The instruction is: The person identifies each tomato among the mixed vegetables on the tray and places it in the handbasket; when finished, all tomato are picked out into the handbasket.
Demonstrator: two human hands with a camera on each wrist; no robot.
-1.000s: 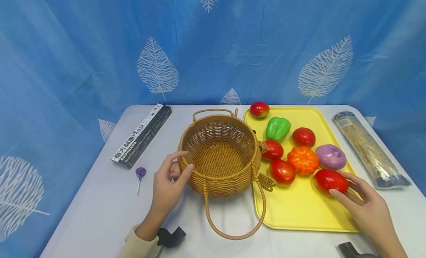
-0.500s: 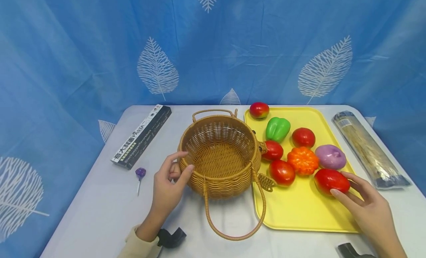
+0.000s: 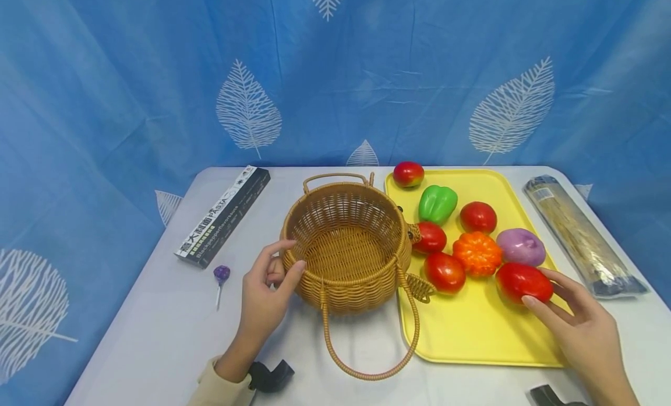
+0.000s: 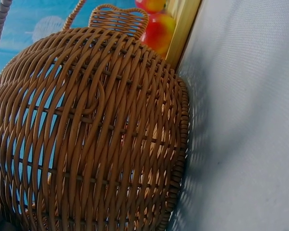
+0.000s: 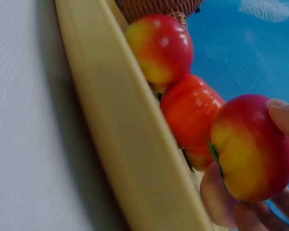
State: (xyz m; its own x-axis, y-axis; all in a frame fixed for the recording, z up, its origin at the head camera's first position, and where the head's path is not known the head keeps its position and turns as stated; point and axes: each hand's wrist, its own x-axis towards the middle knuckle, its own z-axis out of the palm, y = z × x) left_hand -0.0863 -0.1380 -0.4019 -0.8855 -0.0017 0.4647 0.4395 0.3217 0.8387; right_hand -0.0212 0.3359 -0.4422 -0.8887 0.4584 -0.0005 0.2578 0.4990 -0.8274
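Red fruit (image 3: 523,282) in half-curled right hand (image 3: 587,321); left hand (image 3: 264,295) holds basket rim (image 3: 350,281).

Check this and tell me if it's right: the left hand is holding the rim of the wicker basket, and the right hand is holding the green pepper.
Not quite: the right hand holds a red fruit, while the green pepper lies on the yellow tray. The head view shows this. The left hand is indeed holding the rim of the wicker basket.
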